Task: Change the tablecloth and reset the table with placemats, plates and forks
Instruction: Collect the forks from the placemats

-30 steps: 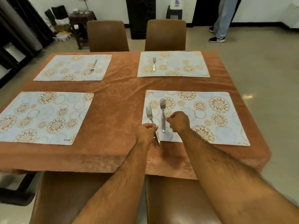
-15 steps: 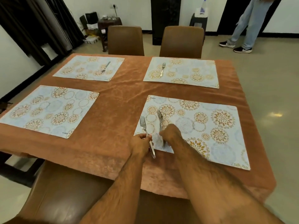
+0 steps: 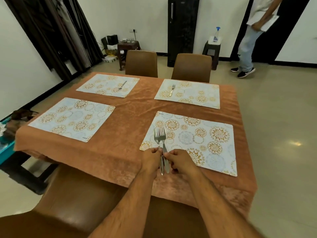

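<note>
Left hand (image 3: 151, 160) and right hand (image 3: 180, 160) meet at the near left corner of the near-right mat (image 3: 205, 143). Each pinches a fork handle: the left hand holds the left fork (image 3: 157, 136), the right hand the right fork (image 3: 163, 134). The two forks lie side by side, heads overlapping or touching, tines pointing away from the person, long axes running near to far. Handle ends project back past the knuckles, over the cloth (image 3: 130, 117).

The relation that governs the coming move, as judged: the near-left mat (image 3: 72, 119) carries no fork and lies to the left of both hands, well apart, across a strip of bare cloth. The left hand is the nearer to it. One fork likely stays on this mat; the other would travel left with its axis kept as now.

The two far mats each carry one fork: far-left fork (image 3: 122, 85), far-right fork (image 3: 172, 90). No plates in view on the desk.

Limits of view: fingertips are hidden under the knuckles, so exact finger contact cannot be told. Whether the fork heads rest on the mat or are lifted clear cannot be told.
</note>
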A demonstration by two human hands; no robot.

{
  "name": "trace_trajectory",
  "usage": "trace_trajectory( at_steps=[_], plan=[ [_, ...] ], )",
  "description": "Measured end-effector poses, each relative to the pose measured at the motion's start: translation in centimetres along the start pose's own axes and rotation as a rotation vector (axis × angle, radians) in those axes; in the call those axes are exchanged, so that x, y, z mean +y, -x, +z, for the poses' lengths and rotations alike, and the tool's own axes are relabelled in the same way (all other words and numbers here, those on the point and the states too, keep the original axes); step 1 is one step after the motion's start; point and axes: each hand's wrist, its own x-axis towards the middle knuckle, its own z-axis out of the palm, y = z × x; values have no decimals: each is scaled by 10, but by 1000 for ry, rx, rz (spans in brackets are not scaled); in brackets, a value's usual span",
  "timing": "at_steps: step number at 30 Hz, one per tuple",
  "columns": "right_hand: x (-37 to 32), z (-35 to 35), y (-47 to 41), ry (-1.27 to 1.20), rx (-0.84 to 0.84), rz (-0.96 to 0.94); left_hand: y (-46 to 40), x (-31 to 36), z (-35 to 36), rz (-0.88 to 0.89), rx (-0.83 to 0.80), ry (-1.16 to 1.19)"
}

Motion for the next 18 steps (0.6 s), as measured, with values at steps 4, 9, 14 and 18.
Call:
trace_trajectory(
  at_steps=[4, 9, 14, 18],
  plan=[
    [-7, -9, 42, 42, 16, -18, 52, 7, 8, -43, -43, 87],
    [-12, -37, 74, 79, 39, -42, 93, 16, 41, -132, -85, 254],
    [-14, -97, 99, 97, 53, -88, 119, 6, 104, -125, -73, 358],
    [-10, -172, 106, 108, 26, -92, 136, -4, 179, -135, -28, 426]
  ],
)
